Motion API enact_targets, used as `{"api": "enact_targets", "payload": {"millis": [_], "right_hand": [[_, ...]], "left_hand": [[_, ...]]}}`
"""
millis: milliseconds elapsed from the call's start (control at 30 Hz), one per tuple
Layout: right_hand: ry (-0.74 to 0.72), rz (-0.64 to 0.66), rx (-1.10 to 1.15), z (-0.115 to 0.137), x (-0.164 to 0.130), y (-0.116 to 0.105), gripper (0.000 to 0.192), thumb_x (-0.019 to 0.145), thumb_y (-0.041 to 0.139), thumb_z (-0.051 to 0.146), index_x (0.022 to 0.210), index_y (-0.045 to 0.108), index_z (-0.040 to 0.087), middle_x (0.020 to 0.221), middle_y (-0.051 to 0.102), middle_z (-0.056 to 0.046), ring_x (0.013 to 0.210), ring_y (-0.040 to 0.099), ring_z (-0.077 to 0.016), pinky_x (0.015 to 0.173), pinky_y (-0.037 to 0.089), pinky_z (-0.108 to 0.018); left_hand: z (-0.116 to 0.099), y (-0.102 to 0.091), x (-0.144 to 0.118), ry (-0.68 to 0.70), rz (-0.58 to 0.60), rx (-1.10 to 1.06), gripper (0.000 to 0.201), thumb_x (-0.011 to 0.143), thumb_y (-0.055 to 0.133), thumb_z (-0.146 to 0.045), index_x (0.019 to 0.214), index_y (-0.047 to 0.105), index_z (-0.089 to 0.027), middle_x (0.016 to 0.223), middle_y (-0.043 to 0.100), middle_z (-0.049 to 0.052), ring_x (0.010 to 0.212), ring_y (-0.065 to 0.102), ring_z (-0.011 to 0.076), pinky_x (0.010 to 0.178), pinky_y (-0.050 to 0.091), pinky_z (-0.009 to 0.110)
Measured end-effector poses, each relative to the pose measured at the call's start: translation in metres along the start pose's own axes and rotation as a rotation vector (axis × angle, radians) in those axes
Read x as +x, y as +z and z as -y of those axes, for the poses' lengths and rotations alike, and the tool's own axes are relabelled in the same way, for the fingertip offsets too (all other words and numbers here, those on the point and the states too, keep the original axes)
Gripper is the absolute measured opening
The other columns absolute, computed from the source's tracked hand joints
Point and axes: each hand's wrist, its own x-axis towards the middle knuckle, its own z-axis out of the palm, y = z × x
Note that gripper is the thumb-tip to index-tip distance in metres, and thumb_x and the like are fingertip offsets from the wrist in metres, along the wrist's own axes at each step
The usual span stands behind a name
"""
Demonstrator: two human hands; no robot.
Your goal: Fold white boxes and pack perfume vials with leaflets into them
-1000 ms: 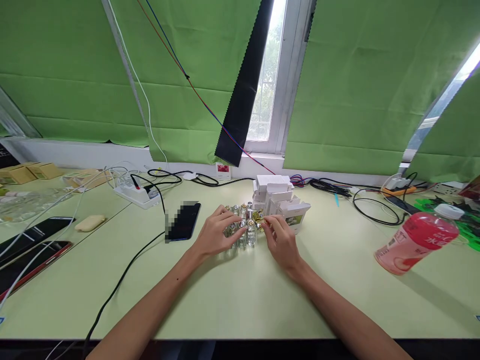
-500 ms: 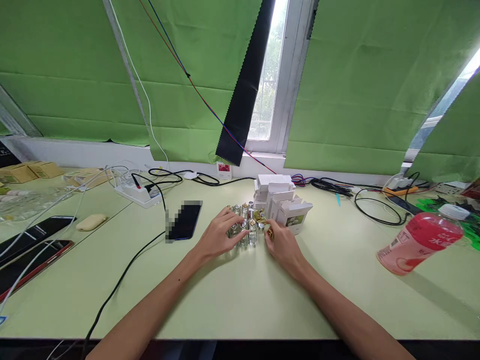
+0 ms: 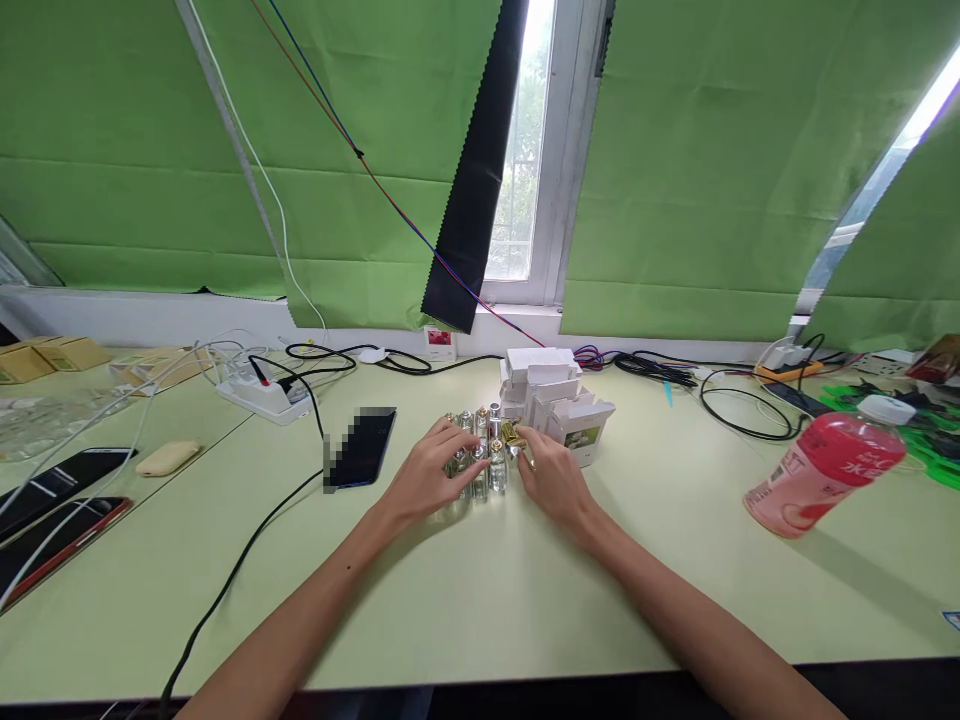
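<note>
Several small glass bottles with gold and silver caps [image 3: 480, 455] stand clustered on the pale green table [image 3: 480, 600]. My left hand [image 3: 429, 478] rests against the cluster's left side, fingers curled around the bottles. My right hand [image 3: 551, 478] is at the cluster's right side, fingertips pinching a small gold cap [image 3: 514, 435] at the top of a bottle. Just behind the bottles is a stack of small white cartons [image 3: 551, 398], some with open flaps.
A dark phone [image 3: 366, 445] lies left of the bottles, a power strip [image 3: 259, 398] and cables behind it. Two more phones [image 3: 52, 500] and a beige case [image 3: 166, 458] sit far left. A pink drink bottle [image 3: 829, 475] stands at the right, cables behind it.
My right hand dipped to the table beside the bottles, then came back up to the gold cap. The left hand stays on the cluster. The view tilted slightly.
</note>
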Motion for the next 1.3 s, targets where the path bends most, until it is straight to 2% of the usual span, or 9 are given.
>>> {"api": "enact_targets", "payload": {"millis": [167,267,567,833,1067,1300], "right_hand": [[0.016,0.246,-0.038,0.008,0.027,-0.002,0.039,0.089,0.052,0.002,0.124,0.058,0.018,0.104,0.075,-0.011,0.096,0.072,-0.0243,0.076,0.046,-0.026],[0.02,0.304,-0.064,0.009,0.038,0.001,0.036,0.083,0.056,0.0,0.114,0.064,0.018,0.097,0.075,-0.011,0.087,0.071,-0.024,0.069,0.043,-0.025],[-0.003,0.318,-0.043,0.007,0.043,0.011,0.036,0.083,0.063,0.003,0.114,0.067,0.022,0.097,0.075,-0.01,0.09,0.07,-0.0245,0.074,0.044,-0.026],[0.019,0.295,-0.022,0.009,0.042,0.01,0.038,0.083,0.054,0.0,0.11,0.07,0.022,0.097,0.076,-0.01,0.088,0.071,-0.0249,0.067,0.041,-0.025],[0.042,0.25,0.024,0.013,0.039,0.009,0.028,0.086,0.057,0.007,0.106,0.07,0.021,0.098,0.077,-0.009,0.088,0.07,-0.0243,0.067,0.041,-0.024],[0.052,0.237,0.05,0.013,0.04,0.009,0.029,0.084,0.057,0.005,0.103,0.072,0.02,0.094,0.077,-0.009,0.084,0.069,-0.0232,0.065,0.04,-0.024]], "left_hand": [[0.001,0.002,0.0,-0.001,-0.002,-0.006,0.009,0.092,0.068,-0.028,0.098,0.066,-0.021,0.084,0.07,0.003,0.082,0.056,0.0197,0.078,0.051,0.036],[0.002,0.003,0.0,0.008,-0.004,-0.007,0.008,0.092,0.068,-0.027,0.098,0.065,-0.021,0.084,0.069,0.003,0.082,0.056,0.0196,0.079,0.051,0.035],[0.001,0.001,-0.002,-0.015,0.002,-0.007,0.007,0.094,0.065,-0.027,0.097,0.066,-0.021,0.083,0.069,0.003,0.081,0.056,0.0197,0.077,0.051,0.035],[0.0,0.001,-0.002,-0.01,-0.001,-0.01,0.007,0.093,0.066,-0.026,0.097,0.066,-0.021,0.084,0.07,0.004,0.082,0.056,0.02,0.076,0.051,0.035],[0.001,0.002,-0.002,-0.004,-0.007,-0.004,0.008,0.093,0.067,-0.026,0.098,0.064,-0.02,0.085,0.069,0.003,0.083,0.055,0.0196,0.076,0.05,0.033],[0.001,0.002,-0.002,-0.004,-0.007,0.0,0.008,0.093,0.066,-0.026,0.097,0.065,-0.02,0.085,0.069,0.003,0.083,0.056,0.0196,0.076,0.05,0.033]]}}
